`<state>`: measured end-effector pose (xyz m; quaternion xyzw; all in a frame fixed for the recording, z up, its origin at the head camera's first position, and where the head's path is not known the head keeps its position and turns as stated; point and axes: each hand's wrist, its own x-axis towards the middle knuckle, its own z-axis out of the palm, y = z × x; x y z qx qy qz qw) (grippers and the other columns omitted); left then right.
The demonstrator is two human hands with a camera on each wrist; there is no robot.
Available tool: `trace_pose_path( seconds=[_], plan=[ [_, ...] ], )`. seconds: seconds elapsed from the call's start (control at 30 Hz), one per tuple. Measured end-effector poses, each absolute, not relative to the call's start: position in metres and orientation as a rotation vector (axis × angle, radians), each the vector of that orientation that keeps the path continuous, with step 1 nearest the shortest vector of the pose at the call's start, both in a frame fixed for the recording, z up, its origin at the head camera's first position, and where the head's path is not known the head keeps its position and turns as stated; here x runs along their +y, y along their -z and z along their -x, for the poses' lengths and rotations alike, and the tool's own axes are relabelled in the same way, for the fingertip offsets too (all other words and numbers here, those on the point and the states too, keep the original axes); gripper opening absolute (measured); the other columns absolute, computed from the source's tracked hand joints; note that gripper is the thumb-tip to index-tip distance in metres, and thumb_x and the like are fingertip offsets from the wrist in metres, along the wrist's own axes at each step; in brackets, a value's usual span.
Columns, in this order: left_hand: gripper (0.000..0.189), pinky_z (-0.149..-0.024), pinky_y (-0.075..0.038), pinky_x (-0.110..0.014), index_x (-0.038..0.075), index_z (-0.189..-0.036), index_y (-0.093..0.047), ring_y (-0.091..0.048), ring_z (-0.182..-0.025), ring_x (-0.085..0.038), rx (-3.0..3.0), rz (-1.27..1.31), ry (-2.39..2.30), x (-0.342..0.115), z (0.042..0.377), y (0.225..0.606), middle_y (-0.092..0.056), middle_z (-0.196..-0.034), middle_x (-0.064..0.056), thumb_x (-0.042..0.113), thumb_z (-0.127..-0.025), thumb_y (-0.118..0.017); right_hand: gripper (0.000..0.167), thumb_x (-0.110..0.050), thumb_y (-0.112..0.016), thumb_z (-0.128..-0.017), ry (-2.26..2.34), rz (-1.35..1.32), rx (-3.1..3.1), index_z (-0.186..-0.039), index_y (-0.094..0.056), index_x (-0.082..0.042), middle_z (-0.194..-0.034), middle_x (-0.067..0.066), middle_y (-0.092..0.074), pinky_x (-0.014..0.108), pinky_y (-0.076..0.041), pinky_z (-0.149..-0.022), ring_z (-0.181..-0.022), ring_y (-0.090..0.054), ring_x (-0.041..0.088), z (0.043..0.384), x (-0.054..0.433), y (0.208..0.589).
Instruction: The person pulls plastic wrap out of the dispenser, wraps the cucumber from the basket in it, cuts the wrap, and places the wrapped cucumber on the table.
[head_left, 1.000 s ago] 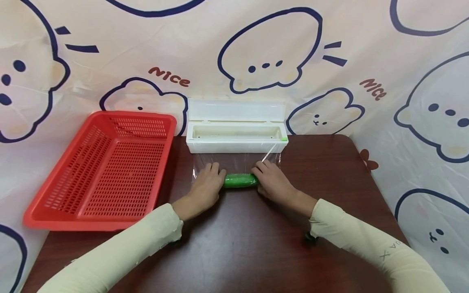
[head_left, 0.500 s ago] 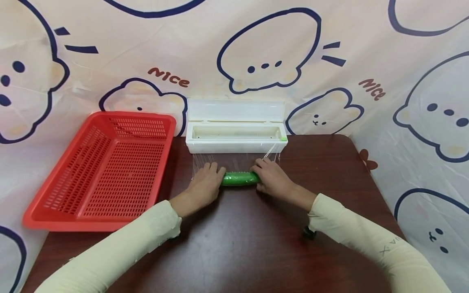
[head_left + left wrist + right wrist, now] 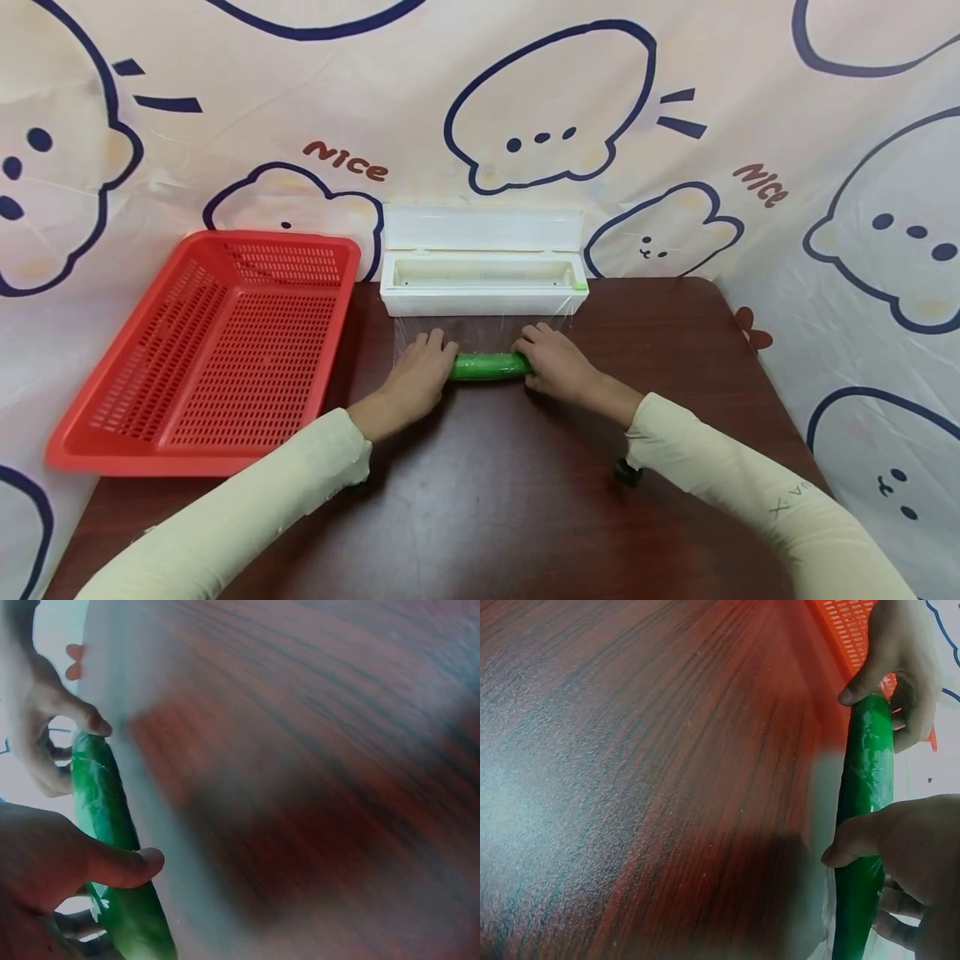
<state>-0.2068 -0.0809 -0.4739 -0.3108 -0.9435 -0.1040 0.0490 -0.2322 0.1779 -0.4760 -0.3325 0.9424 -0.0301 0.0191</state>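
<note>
The left hand (image 3: 418,371) grips one end of a single green cucumber (image 3: 489,367), thumb on the near side, fingers curled round beyond; the right hand (image 3: 557,362) grips the other end the same way. The cucumber lies between the two hands, long, rounded and glossy, with wrinkled clear film (image 3: 483,332) clinging to its skin. From beyond the hands, that thin film stretches back to one long white box (image 3: 483,302), smooth and hard-looking, its hinged lid (image 3: 483,229) raised and a small bright-green piece (image 3: 580,287) at its right end. Behind each wrist comes a pale cream sleeve; the right sleeve (image 3: 742,475) bears a few dark letters, only an X clearly readable. Left of the left hand sits one red basket (image 3: 255,367), rectangular, its walls and floor pierced with slots. Under everything is a dark reddish-brown, wood-grained table (image 3: 487,517). Beyond the hands hangs a creased white sheet (image 3: 360,83) with blue-outlined cartoon figures and "Nice" printed twice in brown-red.
</note>
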Motion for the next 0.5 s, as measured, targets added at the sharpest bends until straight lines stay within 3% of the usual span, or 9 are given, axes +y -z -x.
trace_pose_path(
  seconds=[0.2, 0.37, 0.5],
  plan=[
    [0.029, -0.072, -0.054, -0.047, -0.004, -0.104, -0.066, -0.059, -0.084, -0.036, -2.925, 0.893, 0.417, -0.0805, 0.2102, 0.4698, -0.060, -0.094, -0.018, -0.011, -0.077, -0.070, 0.043, -0.014, -0.084, -0.079, 0.123, 1.014, 2.940, -0.118, -0.068, -0.005, -0.112, 0.008, -0.061, 0.039, -0.049, -0.086, -0.099, -0.052, 0.024, 0.2299, 0.1773, 0.4754],
    [0.031, -0.074, -0.055, -0.048, -0.003, -0.106, -0.067, -0.060, -0.086, -0.036, -2.958, 0.877, 0.424, -0.0803, 0.2103, 0.4674, -0.062, -0.095, -0.018, -0.009, -0.075, -0.072, 0.059, -0.025, -0.086, -0.080, 0.073, 1.033, 2.955, -0.128, -0.060, -0.005, -0.120, 0.010, -0.062, 0.042, -0.050, -0.095, -0.106, -0.056, 0.026, 0.2264, 0.1762, 0.4753],
    [0.034, -0.073, -0.054, -0.047, -0.004, -0.106, -0.066, -0.060, -0.085, -0.036, -2.957, 0.882, 0.427, -0.0790, 0.2101, 0.4669, -0.061, -0.094, -0.018, -0.009, -0.073, -0.074, 0.057, -0.028, -0.087, -0.080, -0.002, 1.070, 2.989, -0.125, -0.060, -0.006, -0.116, 0.010, -0.062, 0.043, -0.051, -0.093, -0.104, -0.056, 0.026, 0.2240, 0.1763, 0.4776]
  ],
)
